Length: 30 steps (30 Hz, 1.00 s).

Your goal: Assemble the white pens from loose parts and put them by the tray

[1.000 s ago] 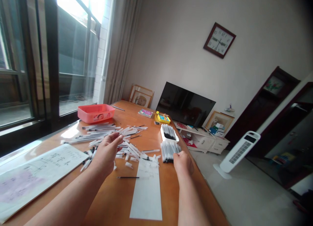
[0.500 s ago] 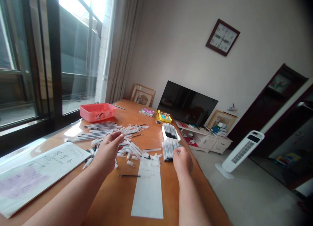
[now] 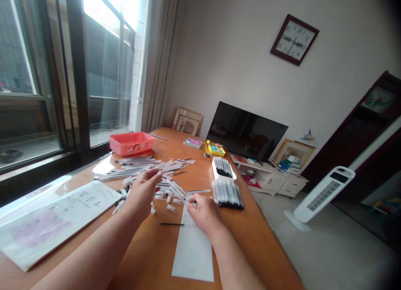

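My left hand (image 3: 142,192) hovers palm-up over a scatter of white pen parts (image 3: 163,181) on the orange table (image 3: 250,231), its fingers apart and nothing in it that I can see. My right hand (image 3: 203,210) rests at the top end of a white paper strip (image 3: 192,250), fingers pinched at a small white part whose shape I cannot make out. A thin black refill (image 3: 171,224) lies just left of the strip. A stack of assembled pens (image 3: 228,194) lies right of my right hand, with a white tray of pens (image 3: 223,169) behind it.
A pink basket (image 3: 131,143) stands at the far left by the window. A large printed sheet (image 3: 53,217) lies at the near left. A yellow box (image 3: 214,149) and a booklet (image 3: 192,143) sit at the far end. The table's right edge drops to the floor, where a white fan (image 3: 322,194) stands.
My right hand has moved left from the stack of assembled pens to the top of the paper strip. My left hand has stayed over the pen parts. The view has shifted slightly.
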{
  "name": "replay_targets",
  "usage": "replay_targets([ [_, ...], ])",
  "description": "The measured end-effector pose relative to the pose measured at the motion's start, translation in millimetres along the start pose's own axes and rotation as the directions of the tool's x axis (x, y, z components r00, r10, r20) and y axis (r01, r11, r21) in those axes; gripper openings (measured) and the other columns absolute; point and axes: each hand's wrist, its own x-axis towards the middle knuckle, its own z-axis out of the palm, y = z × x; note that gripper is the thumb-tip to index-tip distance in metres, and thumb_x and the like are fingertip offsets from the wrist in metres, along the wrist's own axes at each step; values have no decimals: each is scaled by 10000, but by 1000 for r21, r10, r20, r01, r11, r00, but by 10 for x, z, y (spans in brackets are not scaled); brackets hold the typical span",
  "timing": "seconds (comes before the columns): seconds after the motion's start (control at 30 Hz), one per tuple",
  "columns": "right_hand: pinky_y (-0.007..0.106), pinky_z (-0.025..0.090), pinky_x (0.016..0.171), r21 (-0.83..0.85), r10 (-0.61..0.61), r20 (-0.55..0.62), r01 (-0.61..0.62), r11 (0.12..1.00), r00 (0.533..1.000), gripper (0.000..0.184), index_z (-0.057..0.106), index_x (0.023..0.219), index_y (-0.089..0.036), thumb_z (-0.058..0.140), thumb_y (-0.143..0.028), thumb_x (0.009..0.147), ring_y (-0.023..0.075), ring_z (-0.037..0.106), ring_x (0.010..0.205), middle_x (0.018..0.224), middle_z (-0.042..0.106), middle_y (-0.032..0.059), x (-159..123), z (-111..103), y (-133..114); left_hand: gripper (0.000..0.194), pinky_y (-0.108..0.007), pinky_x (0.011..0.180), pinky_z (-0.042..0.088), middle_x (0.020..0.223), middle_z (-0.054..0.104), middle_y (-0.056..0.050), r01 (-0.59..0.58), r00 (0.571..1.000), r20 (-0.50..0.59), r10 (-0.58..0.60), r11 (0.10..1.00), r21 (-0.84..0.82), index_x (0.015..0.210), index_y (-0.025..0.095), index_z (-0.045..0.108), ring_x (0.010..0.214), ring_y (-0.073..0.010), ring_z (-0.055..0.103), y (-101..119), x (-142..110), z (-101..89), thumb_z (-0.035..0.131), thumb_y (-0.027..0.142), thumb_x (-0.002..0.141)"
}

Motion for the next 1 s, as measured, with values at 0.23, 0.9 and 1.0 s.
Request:
replay_targets([
  [0.23, 287, 370, 684, -123, -15, 53, 22, 992, 998, 128, 701, 927, -288, 618, -351, 853, 227, 692, 855, 888, 765, 25, -13, 29, -98, 572, -341, 801, 448, 1033, 705, -79, 3, 1000, 19, -4, 999, 40, 1116, 196, 681, 986, -232, 643, 12, -39, 17, 865, 468, 648],
  [0.9, 220, 335, 540, 444, -76, -21, 77, 893, 997, 236, 706, 838, -223, 637, -444, 881, 124, 499, 563, 608, 593, -42, -26, -6, -89, 481, -316, 760, 449, 957, 751, -106, 101, 914, 375, -152, 983, 154, 1002, 167, 736, 880, -227, 671, -45, -205, 109, 841, 513, 685],
  [1.0, 226, 375, 553, 549, -12, -34, 29, 835, 999, 315, 708, 878, -204, 558, -478, 917, 139, 524, 593, 652, 627, -22, 33, -10, 38, 460, -305, 743, 450, 968, 757, -118, 80, 923, 363, -125, 987, 138, 975, 166, 731, 835, -208, 668, -45, -173, 89, 814, 540, 720],
])
